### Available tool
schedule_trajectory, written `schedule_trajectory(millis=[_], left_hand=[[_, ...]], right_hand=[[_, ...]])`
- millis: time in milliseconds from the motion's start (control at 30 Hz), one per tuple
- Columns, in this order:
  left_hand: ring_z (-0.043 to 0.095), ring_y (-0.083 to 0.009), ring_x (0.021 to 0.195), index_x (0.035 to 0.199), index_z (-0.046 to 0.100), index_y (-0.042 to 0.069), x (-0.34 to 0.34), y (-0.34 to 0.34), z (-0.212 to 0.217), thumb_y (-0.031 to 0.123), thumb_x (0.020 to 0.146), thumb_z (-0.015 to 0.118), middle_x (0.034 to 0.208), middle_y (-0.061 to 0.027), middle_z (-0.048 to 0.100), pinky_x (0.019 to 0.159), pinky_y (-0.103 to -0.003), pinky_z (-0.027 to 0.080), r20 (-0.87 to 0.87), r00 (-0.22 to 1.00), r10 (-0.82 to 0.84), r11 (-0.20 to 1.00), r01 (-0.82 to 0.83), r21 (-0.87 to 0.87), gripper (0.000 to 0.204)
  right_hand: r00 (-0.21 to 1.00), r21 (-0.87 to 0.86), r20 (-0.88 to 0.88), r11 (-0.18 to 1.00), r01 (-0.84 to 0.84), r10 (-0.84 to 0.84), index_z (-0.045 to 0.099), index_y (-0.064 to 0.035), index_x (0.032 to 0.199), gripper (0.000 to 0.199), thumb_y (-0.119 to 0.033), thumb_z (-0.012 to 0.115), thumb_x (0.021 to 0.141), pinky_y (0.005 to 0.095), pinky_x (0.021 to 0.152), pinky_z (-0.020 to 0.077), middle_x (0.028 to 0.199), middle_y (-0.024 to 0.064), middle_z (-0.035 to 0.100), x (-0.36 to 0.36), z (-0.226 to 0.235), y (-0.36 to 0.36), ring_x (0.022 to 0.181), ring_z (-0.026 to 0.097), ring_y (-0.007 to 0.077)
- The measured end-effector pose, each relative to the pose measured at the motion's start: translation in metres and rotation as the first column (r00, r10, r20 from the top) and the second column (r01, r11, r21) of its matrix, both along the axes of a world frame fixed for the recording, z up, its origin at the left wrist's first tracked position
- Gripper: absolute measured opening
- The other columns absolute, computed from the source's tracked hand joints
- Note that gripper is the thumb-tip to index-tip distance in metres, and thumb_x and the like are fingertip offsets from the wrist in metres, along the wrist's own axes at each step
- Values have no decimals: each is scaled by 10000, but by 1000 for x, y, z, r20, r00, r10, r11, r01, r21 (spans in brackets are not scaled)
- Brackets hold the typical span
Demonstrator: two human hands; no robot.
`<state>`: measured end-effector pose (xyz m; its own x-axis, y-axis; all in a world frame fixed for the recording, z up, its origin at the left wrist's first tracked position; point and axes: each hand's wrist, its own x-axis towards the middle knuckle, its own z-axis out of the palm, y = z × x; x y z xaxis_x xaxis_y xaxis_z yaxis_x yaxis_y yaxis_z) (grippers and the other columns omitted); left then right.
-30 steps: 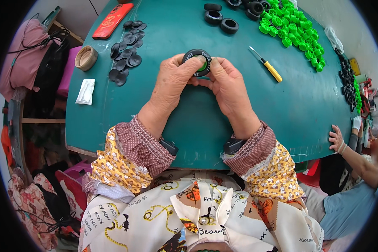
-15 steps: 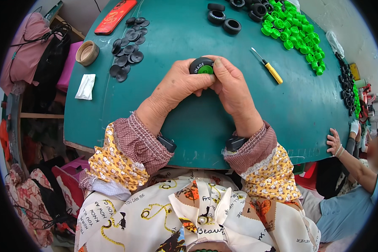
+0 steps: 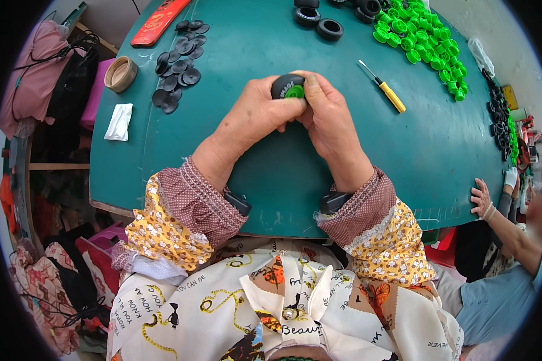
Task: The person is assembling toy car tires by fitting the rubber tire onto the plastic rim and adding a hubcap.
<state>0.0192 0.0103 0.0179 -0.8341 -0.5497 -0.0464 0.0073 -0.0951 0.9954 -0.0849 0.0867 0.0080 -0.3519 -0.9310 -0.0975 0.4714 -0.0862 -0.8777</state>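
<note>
Between my two hands, above the middle of the green table, is a small black toy tyre with a bright green wheel hub in its opening. My left hand grips its left side, the thumb lying across the lower edge by the hub. On the other side my right hand is closed on it, thumb pressed at the tyre's right edge. Fingers of both hands cover its underside, so how deep the hub sits cannot be seen.
Black rubber discs lie at left, near a red phone, a tape roll and a white packet. Loose tyres, a pile of green hubs and a yellow-handled screwdriver are beyond. A co-worker's hand rests at the right edge.
The tyre has tilted and turned slightly in my hands, showing more of its black tread and less of the green hub. Both hands still hold it.
</note>
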Motion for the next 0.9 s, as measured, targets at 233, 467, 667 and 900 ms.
schedule_trajectory(millis=[233, 467, 667, 900], left_hand=[[504, -57, 577, 894, 599, 7, 5, -7, -3, 213, 768, 624, 692, 0, 556, 499, -162, 405, -31, 971, 235, 968, -232, 92, 243], [562, -90, 560, 842, 592, 0, 2, -6, -5, 191, 759, 633, 693, -46, 601, 523, -180, 450, -141, 977, 159, 950, -113, 290, 212], [604, -137, 615, 924, 561, -14, 4, -7, -7, 152, 777, 611, 742, -87, 613, 581, -226, 507, -103, 994, 18, 961, 12, 278, 227], [603, -126, 629, 893, 589, -3, 3, -1, -5, 142, 772, 603, 749, -81, 624, 597, -222, 500, -82, 996, -30, 980, 45, 191, 189]], right_hand=[[996, 11, -39, 997, 82, -82, 515, -28, 982, 242, -245, 427, 925, 256, 701, 459, 877, 38, 554, 5, -6, -3, 778, 535, 111], [991, -11, -67, 993, 119, -120, 524, -47, 985, 231, -259, 462, 914, 236, 721, 430, 897, 12, 550, 4, -2, 0, 786, 501, 81], [993, -72, -87, 994, -86, 80, 537, -45, 913, 327, -353, 425, 919, 165, 588, 391, 750, -26, 497, -6, 0, 3, 652, 426, 28], [997, -4, 76, 1000, 10, -10, 529, -56, 863, 292, -325, 430, 918, 172, 501, 366, 699, -19, 493, 0, 7, 3, 575, 412, 36]])
